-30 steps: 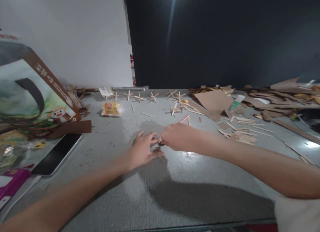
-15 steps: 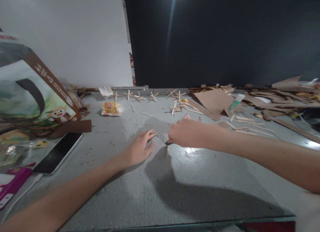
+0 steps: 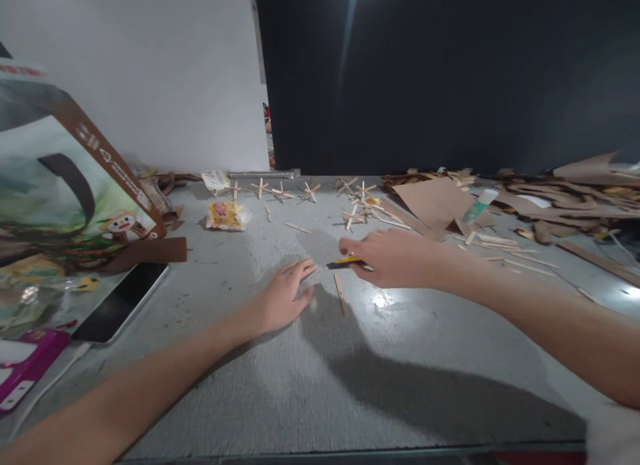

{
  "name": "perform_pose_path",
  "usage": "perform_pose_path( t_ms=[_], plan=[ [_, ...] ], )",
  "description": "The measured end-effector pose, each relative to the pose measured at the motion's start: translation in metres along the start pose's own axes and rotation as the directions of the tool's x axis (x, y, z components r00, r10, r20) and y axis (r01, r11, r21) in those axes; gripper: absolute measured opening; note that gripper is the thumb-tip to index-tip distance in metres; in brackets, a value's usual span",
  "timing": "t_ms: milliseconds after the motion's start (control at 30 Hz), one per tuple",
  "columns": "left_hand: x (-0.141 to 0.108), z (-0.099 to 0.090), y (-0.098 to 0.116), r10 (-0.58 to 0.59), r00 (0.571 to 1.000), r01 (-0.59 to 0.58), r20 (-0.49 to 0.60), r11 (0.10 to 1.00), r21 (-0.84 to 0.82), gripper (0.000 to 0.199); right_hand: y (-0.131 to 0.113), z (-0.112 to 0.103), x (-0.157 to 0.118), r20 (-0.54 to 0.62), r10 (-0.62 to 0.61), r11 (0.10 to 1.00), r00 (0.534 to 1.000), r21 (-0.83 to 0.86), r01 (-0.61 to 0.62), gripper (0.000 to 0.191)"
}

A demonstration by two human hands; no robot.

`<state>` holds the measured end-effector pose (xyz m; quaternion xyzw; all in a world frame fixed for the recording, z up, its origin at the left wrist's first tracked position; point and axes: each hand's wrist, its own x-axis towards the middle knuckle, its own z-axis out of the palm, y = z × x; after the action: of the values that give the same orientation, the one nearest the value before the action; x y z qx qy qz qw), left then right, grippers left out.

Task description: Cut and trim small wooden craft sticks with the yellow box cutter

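Yellow and black, the knife (image 3: 345, 261) is held in the grip of the right hand (image 3: 383, 257), in the head view; its tip points toward the left hand (image 3: 286, 296) without contact. The left grip is wide, thumb apart from fingers, the hand resting on the worktop (image 3: 250, 398). One stick (image 3: 339, 295) lies flat between the hands, on the near side of the knife. Crossed sticks (image 3: 310, 193) stand toward the rear; loose sticks (image 3: 495, 242) lie at right, near the card (image 3: 430, 205). At left: phone (image 3: 123, 303).
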<state>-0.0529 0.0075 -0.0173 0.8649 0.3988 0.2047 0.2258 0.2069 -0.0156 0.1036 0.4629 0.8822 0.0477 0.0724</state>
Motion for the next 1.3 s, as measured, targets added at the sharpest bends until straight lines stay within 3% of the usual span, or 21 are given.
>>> perform_pose_path(
  t_ms=[67, 167, 233, 333, 467, 567, 633, 700, 800, 933, 1100, 1300],
  plan=[
    [0.001, 0.001, 0.003, -0.013, 1.0, 0.013, -0.009, 0.999, 0.029, 0.051, 0.013, 0.002, -0.008, -0.012, 0.093, 0.99, 0.996, 0.112, -0.091, 0.029],
    [0.002, 0.001, 0.017, -0.055, 0.998, 0.056, -0.009, 0.995, 0.08, 0.055, 0.036, 0.005, -0.019, -0.019, 0.18, 0.95, 0.984, 0.261, -0.169, 0.02],
    [0.004, 0.003, 0.028, -0.046, 0.998, 0.044, 0.031, 0.996, 0.076, 0.066, 0.05, 0.006, -0.024, -0.119, 0.227, 0.927, 0.967, 0.33, -0.177, 0.013],
    [0.009, 0.012, 0.041, 0.006, 0.993, -0.016, 0.117, 0.996, 0.082, 0.077, 0.065, 0.006, -0.028, -0.272, 0.291, 0.86, 0.917, 0.494, -0.126, 0.02],
    [0.022, 0.028, 0.044, 0.0, 0.993, -0.018, 0.119, 0.989, 0.149, 0.076, 0.075, 0.002, -0.022, -0.281, 0.369, 0.613, 0.886, 0.79, -0.004, 0.034],
    [0.037, 0.029, 0.037, -0.002, 0.996, -0.011, 0.09, 0.989, 0.145, 0.072, 0.077, -0.004, -0.008, -0.316, 0.487, 0.43, 0.814, 0.898, 0.092, 0.043],
    [0.047, 0.024, 0.03, -0.053, 0.995, 0.042, 0.079, 0.99, 0.134, 0.081, 0.076, -0.008, 0.005, -0.327, 0.516, 0.388, 0.792, 0.913, 0.125, 0.041],
    [0.053, 0.019, 0.022, -0.09, 0.994, 0.082, 0.066, 0.989, 0.12, 0.091, 0.074, -0.011, 0.017, -0.31, 0.504, 0.382, 0.806, 0.917, 0.114, 0.041],
    [0.055, 0.015, 0.013, -0.082, 0.996, 0.078, 0.028, 0.989, 0.125, 0.087, 0.071, -0.009, 0.035, -0.285, 0.522, 0.298, 0.804, 0.944, 0.141, 0.038],
    [0.054, 0.016, 0.01, -0.094, 0.996, 0.094, -0.008, 0.986, 0.136, 0.081, 0.065, 0.007, 0.055, -0.232, 0.557, 0.073, 0.798, 0.97, 0.231, 0.025],
    [0.069, 0.015, 0.015, -0.114, 0.993, 0.114, -0.01, 0.974, 0.193, 0.066, 0.054, 0.017, 0.071, -0.219, 0.435, -0.234, 0.873, 0.909, 0.344, 0.023],
    [0.089, 0.013, 0.009, -0.143, 0.986, 0.158, -0.088, 0.967, 0.202, 0.046, 0.034, 0.018, 0.105, -0.146, 0.48, -0.406, 0.865, 0.837, 0.366, 0.036]
  ],
)
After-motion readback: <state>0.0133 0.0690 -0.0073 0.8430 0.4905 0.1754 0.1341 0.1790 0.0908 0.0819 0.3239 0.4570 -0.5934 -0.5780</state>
